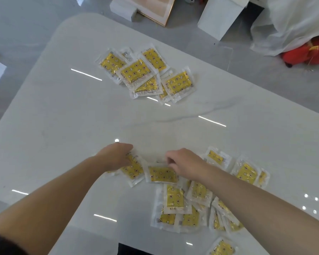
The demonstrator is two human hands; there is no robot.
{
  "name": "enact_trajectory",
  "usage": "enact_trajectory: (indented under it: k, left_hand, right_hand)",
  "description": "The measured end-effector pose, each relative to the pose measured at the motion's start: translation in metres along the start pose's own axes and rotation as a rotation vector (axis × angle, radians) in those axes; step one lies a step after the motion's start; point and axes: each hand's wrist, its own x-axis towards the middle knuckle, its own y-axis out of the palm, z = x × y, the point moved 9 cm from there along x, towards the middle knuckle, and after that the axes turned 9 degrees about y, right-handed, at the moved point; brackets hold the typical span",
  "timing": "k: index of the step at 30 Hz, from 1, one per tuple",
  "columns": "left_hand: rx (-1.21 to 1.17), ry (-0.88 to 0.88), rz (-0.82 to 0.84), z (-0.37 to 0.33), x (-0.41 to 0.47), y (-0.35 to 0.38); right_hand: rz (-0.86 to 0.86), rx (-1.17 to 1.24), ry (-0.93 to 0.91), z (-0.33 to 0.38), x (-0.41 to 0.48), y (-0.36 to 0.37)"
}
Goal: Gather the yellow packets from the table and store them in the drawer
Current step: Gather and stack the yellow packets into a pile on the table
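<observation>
Left hand [116, 156] pressing a packet [133, 169], right hand [184, 162] pinching another packet [161, 174], more piled [147, 74] across white table [63, 116].

You have a wide bare band of table [191, 126] between the far pile [145, 74] and the near packets [188, 205]; a hand can sweep across it freely. The table's left half is open too, from the far corner down to the near edge. Your left hand [116, 155] and right hand [184, 162] sit on the near packets, a small gap between them. To the right, loose packets [245, 172] crowd the way toward that edge. Beyond the far edge, white boxes [221, 17] and a covered heap [291, 24] stand on the floor, clear of the tabletop.
</observation>
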Motion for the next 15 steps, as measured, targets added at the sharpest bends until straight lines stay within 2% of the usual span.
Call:
enact_trajectory:
  k: [6, 15]
  left_hand:
    - [-0.151, -0.099, -0.087, 0.02, 0.001, -0.028]
    - [-0.308, -0.245, -0.211, 0.044, -0.017, -0.031]
  right_hand:
    - [-0.044, 0.321, 0.104, -0.001, 0.008, -0.022]
    - [-0.258, 0.521, 0.314, -0.044, 0.029, -0.039]
